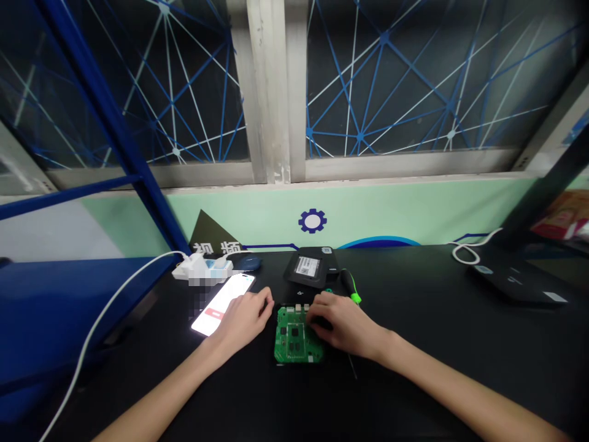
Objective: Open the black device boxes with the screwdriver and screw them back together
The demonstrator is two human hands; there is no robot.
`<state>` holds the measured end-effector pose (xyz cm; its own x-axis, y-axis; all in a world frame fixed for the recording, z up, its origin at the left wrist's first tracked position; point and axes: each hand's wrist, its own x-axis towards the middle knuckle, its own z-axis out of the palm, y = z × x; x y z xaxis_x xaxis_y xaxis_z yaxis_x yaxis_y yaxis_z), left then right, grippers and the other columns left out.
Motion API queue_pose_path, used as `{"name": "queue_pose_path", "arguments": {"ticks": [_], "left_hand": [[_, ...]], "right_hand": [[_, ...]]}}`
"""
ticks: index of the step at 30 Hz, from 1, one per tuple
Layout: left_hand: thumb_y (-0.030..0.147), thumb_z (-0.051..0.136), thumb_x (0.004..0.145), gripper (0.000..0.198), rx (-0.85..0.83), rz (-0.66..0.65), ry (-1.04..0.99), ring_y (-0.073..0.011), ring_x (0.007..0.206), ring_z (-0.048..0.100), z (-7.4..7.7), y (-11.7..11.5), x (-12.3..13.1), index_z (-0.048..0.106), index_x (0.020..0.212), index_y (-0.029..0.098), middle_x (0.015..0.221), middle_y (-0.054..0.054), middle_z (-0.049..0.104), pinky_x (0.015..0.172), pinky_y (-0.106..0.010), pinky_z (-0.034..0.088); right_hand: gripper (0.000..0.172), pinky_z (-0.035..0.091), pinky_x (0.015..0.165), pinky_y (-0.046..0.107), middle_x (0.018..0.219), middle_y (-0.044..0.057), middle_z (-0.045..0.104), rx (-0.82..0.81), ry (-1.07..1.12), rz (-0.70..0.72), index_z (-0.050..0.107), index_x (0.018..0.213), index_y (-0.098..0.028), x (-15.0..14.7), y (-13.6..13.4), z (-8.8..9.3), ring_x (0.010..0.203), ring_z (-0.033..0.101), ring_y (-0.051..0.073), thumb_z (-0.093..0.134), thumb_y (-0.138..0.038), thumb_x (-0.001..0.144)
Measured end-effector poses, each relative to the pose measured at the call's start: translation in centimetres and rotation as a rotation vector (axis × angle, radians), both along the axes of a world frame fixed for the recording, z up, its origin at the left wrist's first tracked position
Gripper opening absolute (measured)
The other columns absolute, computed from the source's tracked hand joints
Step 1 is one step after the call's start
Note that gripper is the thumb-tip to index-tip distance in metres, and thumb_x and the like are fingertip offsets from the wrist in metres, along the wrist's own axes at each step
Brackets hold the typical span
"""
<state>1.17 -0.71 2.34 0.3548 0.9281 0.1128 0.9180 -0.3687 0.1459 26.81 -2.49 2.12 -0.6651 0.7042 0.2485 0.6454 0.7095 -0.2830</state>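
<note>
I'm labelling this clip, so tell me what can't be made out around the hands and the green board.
Head view:
- Green circuit board: right edge under the right hand; whether the fingers grip it is hidden.
- Phone: screen glares, text unreadable; left hand covers one edge.
- White charger: partly pixelated.
- Label on the black box: too small to read.

Both bare forearms extended fwd, converging toward centre. L hand (243,316) palm down, fingers loosely extended, relaxed. R hand (343,322) palm down, fingers curled at tips; grip not discernible.
</note>
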Motion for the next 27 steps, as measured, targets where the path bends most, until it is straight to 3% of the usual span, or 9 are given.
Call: {"name": "queue_pose_path", "arguments": {"ticks": [6,12,20,27], "left_hand": [[0.032,0.033,0.105,0.033,0.037,0.010,0.030,-0.0213,0.064,0.060,0.09,0.08,-0.02,0.053,0.080,0.022,0.067,-0.002,0.060,0.056,-0.030,0.025],[0.034,0.038,0.103,0.026,0.031,0.022,0.041,-0.0205,0.064,0.061,0.20,0.06,0.04,0.055,0.087,0.023,0.066,0.000,0.060,0.056,-0.029,0.025],[0.033,0.041,0.102,0.031,0.040,0.031,0.068,-0.0199,0.061,0.060,-0.09,0.17,-0.12,0.049,0.074,0.021,0.064,-0.001,0.058,0.054,-0.030,0.021],[0.029,0.041,0.101,0.028,0.013,0.004,0.037,-0.0193,0.060,0.057,-0.30,0.32,-0.29,0.051,0.076,0.022,0.063,0.000,0.055,0.054,-0.030,0.020]], "right_hand": [[0.012,0.043,0.064,0.028,0.090,0.004,0.062,0.017,-0.039,-0.016,0.062,0.091,-0.022,-0.29,-0.20,0.10,0.082,0.060,0.019,0.058,-0.012,0.085],[0.011,0.043,0.067,0.028,0.092,0.004,0.061,0.038,-0.028,0.014,0.058,0.092,-0.022,-0.12,-0.09,-0.08,0.083,0.058,0.019,0.055,-0.012,0.088],[0.016,0.043,0.068,0.028,0.091,0.003,0.057,-0.007,0.066,0.043,0.052,0.092,-0.022,-0.03,-0.20,-0.02,0.080,0.055,0.018,0.054,-0.008,0.086],[0.021,0.045,0.071,0.029,0.092,0.004,0.055,-0.053,0.210,0.069,0.045,0.096,-0.022,0.08,-0.07,-0.12,0.081,0.052,0.019,0.050,-0.005,0.086]]}}
